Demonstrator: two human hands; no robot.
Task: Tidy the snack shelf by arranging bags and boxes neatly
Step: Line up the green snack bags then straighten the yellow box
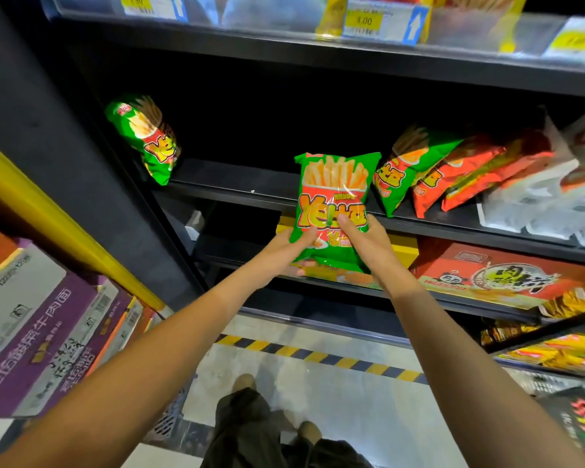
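I hold a green fries snack bag upright in front of the dark middle shelf. My left hand grips its lower left corner, thumb on the front. My right hand grips its lower right side, thumb pressed on the logo. Another green bag leans at the shelf's far left. To the right, a green bag and two red bags lie tilted in a row.
White packets fill the shelf's right end. A red box and yellow packs sit on the shelf below. Purple and grey cartons are stacked at left. Price tags line the upper shelf. Striped floor tape runs below.
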